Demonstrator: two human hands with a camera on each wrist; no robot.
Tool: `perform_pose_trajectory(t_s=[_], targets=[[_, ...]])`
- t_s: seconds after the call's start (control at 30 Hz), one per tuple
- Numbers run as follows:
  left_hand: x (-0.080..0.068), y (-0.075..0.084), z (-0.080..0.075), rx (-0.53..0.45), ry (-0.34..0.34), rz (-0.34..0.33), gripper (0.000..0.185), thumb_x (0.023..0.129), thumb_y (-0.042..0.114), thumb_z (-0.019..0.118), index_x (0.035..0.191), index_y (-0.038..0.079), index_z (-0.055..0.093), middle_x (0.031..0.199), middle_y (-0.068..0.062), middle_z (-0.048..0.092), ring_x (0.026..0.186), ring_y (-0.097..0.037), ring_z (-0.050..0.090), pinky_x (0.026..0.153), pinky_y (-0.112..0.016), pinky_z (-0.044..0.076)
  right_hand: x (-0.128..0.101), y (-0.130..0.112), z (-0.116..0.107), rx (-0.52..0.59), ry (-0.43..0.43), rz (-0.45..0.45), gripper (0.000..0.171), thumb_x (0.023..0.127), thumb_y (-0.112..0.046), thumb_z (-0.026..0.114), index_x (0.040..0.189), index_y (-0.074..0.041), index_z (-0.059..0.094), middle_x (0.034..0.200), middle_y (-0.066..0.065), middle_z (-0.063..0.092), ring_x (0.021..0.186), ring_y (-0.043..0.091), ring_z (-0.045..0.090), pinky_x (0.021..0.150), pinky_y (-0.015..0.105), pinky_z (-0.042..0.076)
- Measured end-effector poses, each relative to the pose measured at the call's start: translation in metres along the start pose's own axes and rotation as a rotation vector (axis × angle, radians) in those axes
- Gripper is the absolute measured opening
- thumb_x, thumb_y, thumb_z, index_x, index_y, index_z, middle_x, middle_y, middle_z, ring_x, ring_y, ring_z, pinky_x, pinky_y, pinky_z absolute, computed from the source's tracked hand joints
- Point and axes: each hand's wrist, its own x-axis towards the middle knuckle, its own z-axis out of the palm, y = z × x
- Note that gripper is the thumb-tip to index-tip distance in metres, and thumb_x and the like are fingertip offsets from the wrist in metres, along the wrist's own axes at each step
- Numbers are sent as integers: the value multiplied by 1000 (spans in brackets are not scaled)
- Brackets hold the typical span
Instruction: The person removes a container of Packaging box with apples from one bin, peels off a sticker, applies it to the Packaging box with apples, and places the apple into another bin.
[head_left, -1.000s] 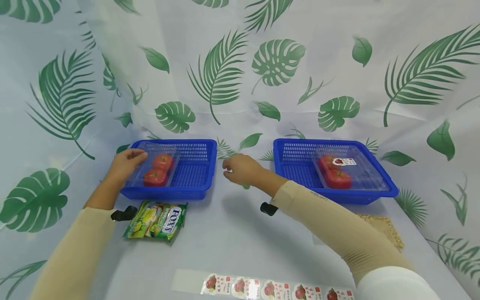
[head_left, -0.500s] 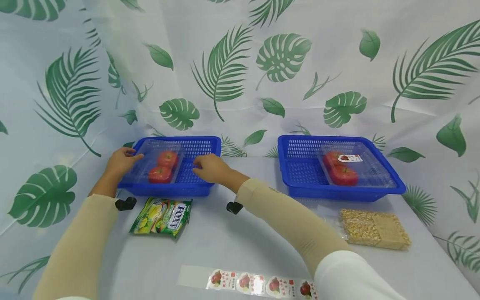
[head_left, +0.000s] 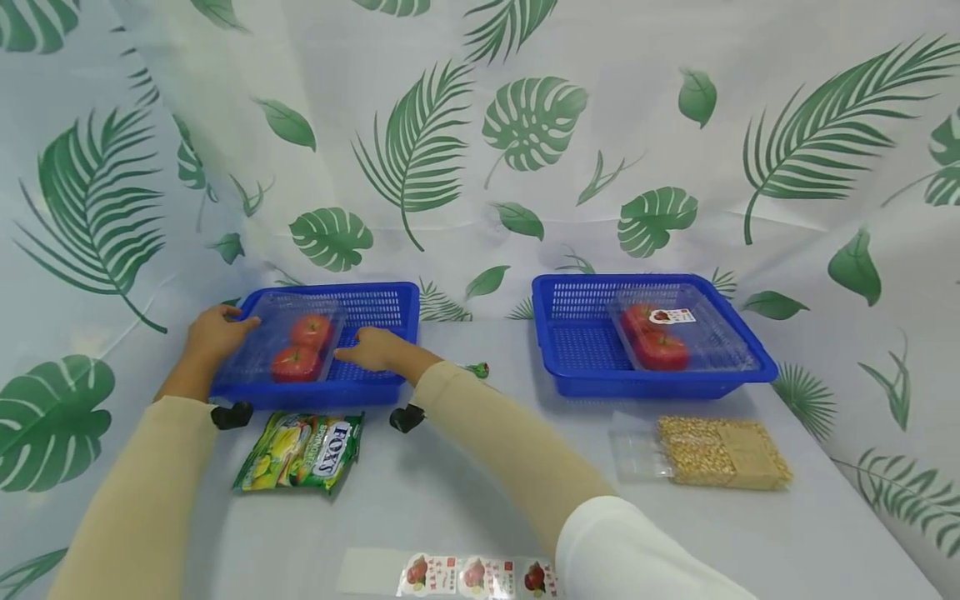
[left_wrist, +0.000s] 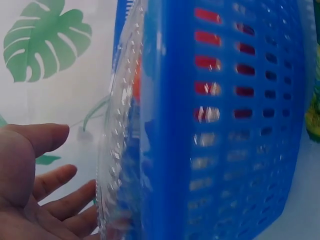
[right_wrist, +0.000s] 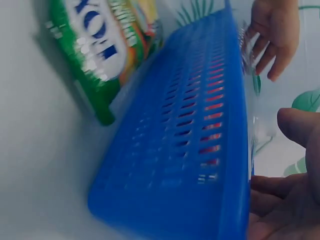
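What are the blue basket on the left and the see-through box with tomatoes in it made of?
The blue slotted basket looks like moulded plastic, glossy, with regular slots in its walls. The clear tomato box seems thin transparent plastic: the red tomatoes show through it, and it glints by the left hand.

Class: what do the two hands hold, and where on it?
Left hand and right hand grip the clear plastic tomato box at its opposite edges.
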Motion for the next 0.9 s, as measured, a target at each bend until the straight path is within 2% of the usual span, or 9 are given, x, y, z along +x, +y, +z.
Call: perform_pose_trajectory(t_s=[0.07, 0.17, 0.3, 0.47, 0.6, 0.73, 0.83, 0.9], targets=[[1, 2, -1, 14, -2, -4, 69, 99, 45, 48, 138, -11, 38, 139, -39, 35, 127, -53, 34, 103, -63, 30, 4, -4, 3, 90, -19, 40, 73, 92, -58, 56, 145, -10, 44, 140, 5, 52, 124, 23, 51, 100, 41, 45], [2, 5, -1, 56, -15, 11, 67, 99, 41, 48, 136, -14, 37, 138, -41, 33, 127, -55, 32, 104, -63, 28, 8, -10, 9, 281, -48, 107, 74, 90, -53, 63, 145, -8, 44, 136, 7, 54, 117, 26, 56, 97, 43, 48], [6, 12, 3, 122, -79, 36, 68, 99, 37, 48, 134, -19, 35, 135, -43, 34, 125, -56, 33, 104, -62, 29, 9, -17, 18, 495, -99, 172, 67, 89, -43, 68, 139, -4, 47, 123, 10, 59, 108, 32, 59, 96, 47, 48], [13, 20, 9, 168, -162, 24, 72, 97, 34, 48, 136, -24, 28, 136, -44, 33, 125, -57, 33, 105, -62, 29, 15, -26, 27, 693, -198, 112, 58, 92, -37, 67, 137, -5, 50, 123, 9, 59, 111, 33, 57, 97, 47, 46], [16, 21, 10, 174, -171, -4, 81, 94, 34, 49, 141, -23, 16, 140, -44, 26, 128, -58, 28, 107, -62, 26, 22, -31, 32, 813, -230, 83, 54, 91, -33, 68, 134, -5, 51, 119, 7, 60, 109, 31, 57, 96, 46, 47], [17, 22, 9, 166, -157, -41, 85, 94, 37, 48, 141, -25, 13, 141, -45, 24, 129, -58, 27, 107, -61, 26, 28, -29, 35, 916, -187, 149, 47, 90, -32, 69, 125, -3, 55, 105, 10, 65, 95, 32, 62, 91, 46, 50], [20, 22, 8, 118, -198, -85, 85, 96, 40, 47, 141, -24, 14, 143, -44, 23, 130, -57, 27, 108, -60, 26, 31, -24, 35, 949, -145, 206, 46, 90, -33, 70, 120, -2, 57, 97, 14, 69, 90, 33, 64, 89, 47, 51], [22, 20, 7, 66, -234, -128, 86, 97, 42, 46, 142, -23, 12, 145, -43, 20, 132, -56, 24, 109, -60, 24, 33, -23, 33, 925, -132, 213, 49, 90, -34, 70, 122, 0, 57, 100, 14, 68, 93, 32, 64, 89, 48, 51]])
